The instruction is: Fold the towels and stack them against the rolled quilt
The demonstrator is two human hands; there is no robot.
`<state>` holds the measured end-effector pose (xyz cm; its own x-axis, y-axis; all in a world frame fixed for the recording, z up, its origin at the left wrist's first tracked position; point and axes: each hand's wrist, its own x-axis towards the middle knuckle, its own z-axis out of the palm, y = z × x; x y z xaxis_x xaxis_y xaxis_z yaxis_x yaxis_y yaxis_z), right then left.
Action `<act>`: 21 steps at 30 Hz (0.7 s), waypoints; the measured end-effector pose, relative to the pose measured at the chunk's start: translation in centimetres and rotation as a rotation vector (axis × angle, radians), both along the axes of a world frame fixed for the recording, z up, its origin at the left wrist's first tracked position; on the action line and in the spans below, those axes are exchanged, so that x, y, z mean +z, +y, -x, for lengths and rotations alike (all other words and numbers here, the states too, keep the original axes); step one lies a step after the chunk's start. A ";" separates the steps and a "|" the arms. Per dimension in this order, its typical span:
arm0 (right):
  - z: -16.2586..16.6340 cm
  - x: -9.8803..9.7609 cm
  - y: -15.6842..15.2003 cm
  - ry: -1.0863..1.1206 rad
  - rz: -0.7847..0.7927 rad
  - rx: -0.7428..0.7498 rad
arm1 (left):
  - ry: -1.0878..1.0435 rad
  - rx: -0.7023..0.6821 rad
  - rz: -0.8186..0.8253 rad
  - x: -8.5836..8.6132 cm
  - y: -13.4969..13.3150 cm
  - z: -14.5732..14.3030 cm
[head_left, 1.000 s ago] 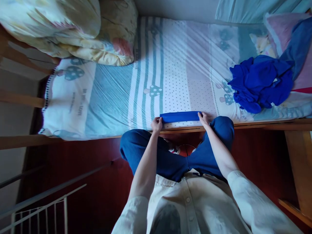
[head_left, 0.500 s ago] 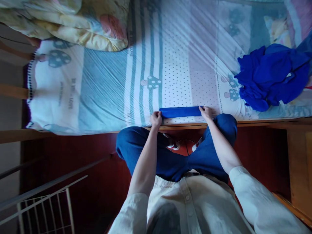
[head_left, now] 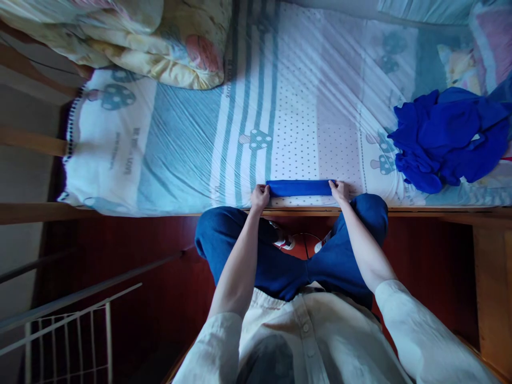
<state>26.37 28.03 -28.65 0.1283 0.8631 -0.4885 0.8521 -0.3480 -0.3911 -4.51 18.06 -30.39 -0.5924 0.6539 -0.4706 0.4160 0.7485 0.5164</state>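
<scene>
Since the folded blue cloth [head_left: 299, 188], lying along the near edge of the mattress [head_left: 180, 144], looks soft, light and limp, its ends seem the surest holds: left hand [head_left: 260, 196] and right hand [head_left: 340, 190] each pinch one end. Crumpled blue garments [head_left: 448, 141] lie well right.

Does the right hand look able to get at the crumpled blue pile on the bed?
Probably yes: only bare sheet lies between the right hand and the crumpled blue pile, though that hand is holding one end of the folded blue cloth.
</scene>
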 end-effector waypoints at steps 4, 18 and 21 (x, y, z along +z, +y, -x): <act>0.0 -0.3 0.0 0.019 -0.019 -0.014 | 0.009 0.003 -0.004 -0.1 0.2 -0.2; 0.0 1.3 0.3 0.025 -0.046 0.001 | -0.008 -0.266 0.206 3.4 2.5 0.1; -0.2 2.0 0.6 0.000 -0.061 0.096 | -0.032 -0.284 0.208 4.2 3.1 1.0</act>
